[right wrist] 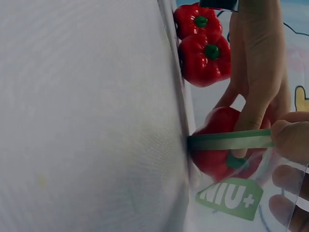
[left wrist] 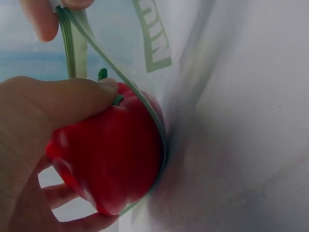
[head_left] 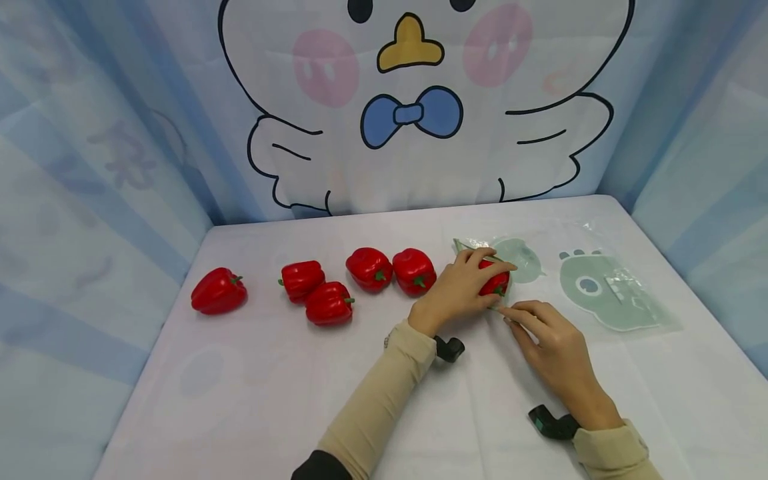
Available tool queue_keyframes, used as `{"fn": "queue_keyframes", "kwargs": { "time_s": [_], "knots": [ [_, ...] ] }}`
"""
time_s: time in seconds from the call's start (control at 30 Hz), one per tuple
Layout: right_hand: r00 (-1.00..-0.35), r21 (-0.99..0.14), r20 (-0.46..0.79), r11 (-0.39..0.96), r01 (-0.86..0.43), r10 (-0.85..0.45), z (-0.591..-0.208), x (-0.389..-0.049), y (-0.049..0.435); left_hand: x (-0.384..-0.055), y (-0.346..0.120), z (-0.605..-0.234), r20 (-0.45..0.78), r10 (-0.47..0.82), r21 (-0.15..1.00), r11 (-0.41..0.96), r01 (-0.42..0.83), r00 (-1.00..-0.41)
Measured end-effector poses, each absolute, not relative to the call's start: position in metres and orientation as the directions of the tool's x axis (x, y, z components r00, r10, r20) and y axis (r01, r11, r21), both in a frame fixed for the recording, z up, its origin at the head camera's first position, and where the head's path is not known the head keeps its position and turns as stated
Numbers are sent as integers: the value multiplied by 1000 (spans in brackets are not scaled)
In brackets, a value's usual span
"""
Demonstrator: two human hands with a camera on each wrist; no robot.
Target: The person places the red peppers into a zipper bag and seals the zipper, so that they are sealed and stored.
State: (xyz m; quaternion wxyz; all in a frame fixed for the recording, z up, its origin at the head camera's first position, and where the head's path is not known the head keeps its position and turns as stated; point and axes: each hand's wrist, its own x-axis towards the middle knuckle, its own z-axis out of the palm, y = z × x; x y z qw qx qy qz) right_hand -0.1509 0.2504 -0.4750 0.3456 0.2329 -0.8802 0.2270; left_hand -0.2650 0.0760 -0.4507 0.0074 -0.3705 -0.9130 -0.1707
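My left hand [head_left: 459, 287] grips a red bell pepper [head_left: 495, 283], with the thumb near its green stem in the left wrist view. The pepper [left wrist: 111, 154] sits partly inside the mouth of a clear zip bag [head_left: 521, 260], whose green-edged rim crosses over it. Beside it, my right hand [head_left: 552, 347] pinches the near edge of the bag's mouth between thumb and fingers. In the right wrist view the green zip strip of the bag [right wrist: 231, 199] runs in front of the pepper [right wrist: 215, 162], and the left fingers reach in behind the strip.
Several more red bell peppers [head_left: 219, 291] lie on the white table [head_left: 252, 400], left of my left hand. A second clear bag with a green animal print [head_left: 600, 293] lies flat at the right. A patterned curtain [head_left: 414, 173] stands behind the table's back edge.
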Motion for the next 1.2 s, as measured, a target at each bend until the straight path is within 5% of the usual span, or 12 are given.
{"fn": "queue_keyframes", "kwargs": {
  "time_s": [0.33, 0.77, 0.97, 1.2],
  "knots": [
    [-690, -248, 672, 796, -553, -270, -476, -149, 251, -265, 73, -455, 224, 608, 338, 685, 646, -762],
    [-636, -239, 735, 786, -570, -238, -476, -151, 249, -265, 78, -472, 321, 527, 499, 612, 614, -787],
    [-664, -256, 712, 795, -550, -230, -478, -150, 250, -265, 76, -469, 206, 523, 592, 606, 531, -827],
    [-720, -291, 662, 813, -505, -210, -476, -149, 249, -263, 62, -442, -100, 494, 765, 593, 251, -864]
  ]
}}
